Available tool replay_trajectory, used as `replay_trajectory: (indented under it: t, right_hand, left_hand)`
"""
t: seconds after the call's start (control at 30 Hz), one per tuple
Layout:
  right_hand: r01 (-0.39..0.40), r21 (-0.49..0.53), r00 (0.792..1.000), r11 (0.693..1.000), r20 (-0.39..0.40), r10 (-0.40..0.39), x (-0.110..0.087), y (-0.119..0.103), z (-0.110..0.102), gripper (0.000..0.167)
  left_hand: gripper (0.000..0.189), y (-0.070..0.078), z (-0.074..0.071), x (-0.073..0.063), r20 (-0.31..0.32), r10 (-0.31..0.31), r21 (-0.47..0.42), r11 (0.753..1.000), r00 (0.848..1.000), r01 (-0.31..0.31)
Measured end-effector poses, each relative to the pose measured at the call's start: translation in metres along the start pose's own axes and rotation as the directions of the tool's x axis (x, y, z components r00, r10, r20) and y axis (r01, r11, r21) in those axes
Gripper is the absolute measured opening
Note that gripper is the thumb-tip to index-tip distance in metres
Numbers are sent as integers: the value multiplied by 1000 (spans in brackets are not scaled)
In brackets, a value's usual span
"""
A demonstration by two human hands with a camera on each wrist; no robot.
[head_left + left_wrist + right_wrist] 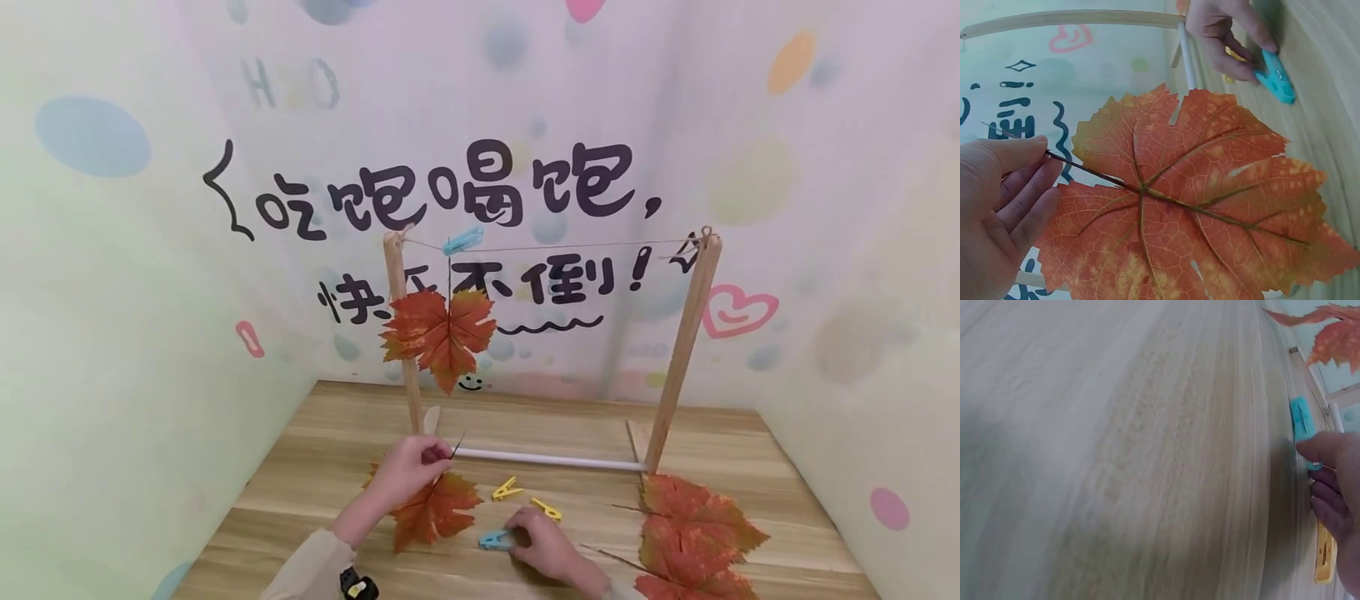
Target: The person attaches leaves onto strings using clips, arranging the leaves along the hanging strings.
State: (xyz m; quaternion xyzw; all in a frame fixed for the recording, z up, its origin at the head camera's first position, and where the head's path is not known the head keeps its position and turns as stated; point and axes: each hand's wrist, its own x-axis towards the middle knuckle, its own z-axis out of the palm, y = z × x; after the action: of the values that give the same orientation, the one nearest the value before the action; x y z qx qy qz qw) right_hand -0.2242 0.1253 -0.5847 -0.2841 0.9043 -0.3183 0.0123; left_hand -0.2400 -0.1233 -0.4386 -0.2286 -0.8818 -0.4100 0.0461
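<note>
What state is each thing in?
Held leaf: pinched by its stem in left hand
Lower blue clip: gripped by right hand
Upper blue clip: clamped on string
String: tied at both ends
Hanging leaf: suspended by its stem
Yellow clips: lying loose
Leaves at right: lying unclipped

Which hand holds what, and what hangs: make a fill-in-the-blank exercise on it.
The left hand pinches a leaf by its ____.
The right hand holds a clothespin coloured ____.
Two loose clothespins are coloured ____.
A hanging leaf is clipped to the ____ tied between two wooden posts.

stem; blue; yellow; string
</note>
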Motion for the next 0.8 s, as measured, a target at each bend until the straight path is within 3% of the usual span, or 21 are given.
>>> replay_trajectory:
  t: [0.23,0.43,0.8]
  right_hand:
    - [-22,85,998,996,61,17,-8,-4,-10,23]
    - [92,68,995,993,33,-94,-11,-16,-26,22]
    - [123,173,987,977,80,-138,-12,-36,-61,19]
  left_hand:
    - [4,11,0,12,-72,40,-13,999,997,-41]
    - [5,29,-3,37,-158,70,-46,996,985,-78]
    - [6,61,-16,71,-186,119,-60,989,975,-132]
